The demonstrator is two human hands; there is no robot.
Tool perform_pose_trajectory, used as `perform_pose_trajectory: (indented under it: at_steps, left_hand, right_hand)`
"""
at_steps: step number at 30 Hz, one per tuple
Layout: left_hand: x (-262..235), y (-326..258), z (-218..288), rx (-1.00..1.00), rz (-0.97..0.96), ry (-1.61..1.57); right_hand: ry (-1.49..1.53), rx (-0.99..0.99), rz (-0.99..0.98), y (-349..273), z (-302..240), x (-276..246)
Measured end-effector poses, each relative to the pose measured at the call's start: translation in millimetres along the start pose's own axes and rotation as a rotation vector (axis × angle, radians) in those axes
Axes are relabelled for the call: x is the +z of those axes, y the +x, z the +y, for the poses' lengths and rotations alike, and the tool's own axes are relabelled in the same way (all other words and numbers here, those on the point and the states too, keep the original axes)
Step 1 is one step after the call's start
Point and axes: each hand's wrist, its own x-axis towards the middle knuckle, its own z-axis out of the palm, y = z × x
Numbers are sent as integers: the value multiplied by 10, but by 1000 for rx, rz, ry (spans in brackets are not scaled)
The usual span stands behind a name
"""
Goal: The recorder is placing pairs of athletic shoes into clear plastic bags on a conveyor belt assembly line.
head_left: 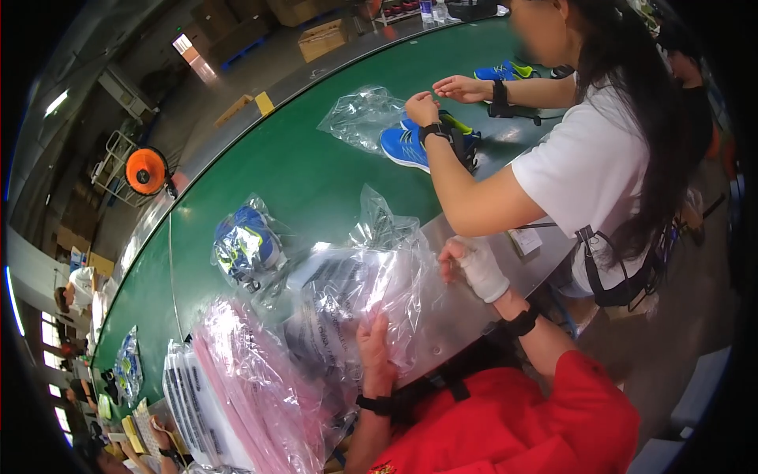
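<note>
In view, pink plastic bags are lying between seven and eight o'clock, bagged shoes are resting at nine, and clear bags are spreading near seven; the left hand is gripping them at six, while the right hand is curving loosely, fingers parted, between three and four

Red short-sleeved fabric shirt; black left wristband; black right wristband; white wrap around the right hand.
</note>
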Motion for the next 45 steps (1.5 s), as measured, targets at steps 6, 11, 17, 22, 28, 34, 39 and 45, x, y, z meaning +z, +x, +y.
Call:
perform_pose_trajectory:
  at_steps: [6,11,17,22,28,34,39,45]
  left_hand:
    - [78,-22,7,32,18,27]
    - [40,-28,14,-14,-38,11]
    - [83,-30,39,-11,-45,11]
    - [111,-43,45,-11,-37,26]
    - [128,-33,17,16,-35,23]
    - [133,-19,5,3,-44,41]
    - [147,-11,-9,18,-48,33]
    - [189,-7,-22,29,-28,41]
  right_hand:
    - [-251,-50,-90,1,16,51]
    - [-276,-62,-92,4,8,57]
    - [-322,-89,-108,12,-41,74]
    - [-386,-167,-105,8,-61,75]
    - [-441,-168,-109,-14,-129,99]
    - [-440,-169,-104,-4,-128,96]
    - [-443,-197,-122,23,-95,60]
    - [-452,-273,-152,48,-97,31]
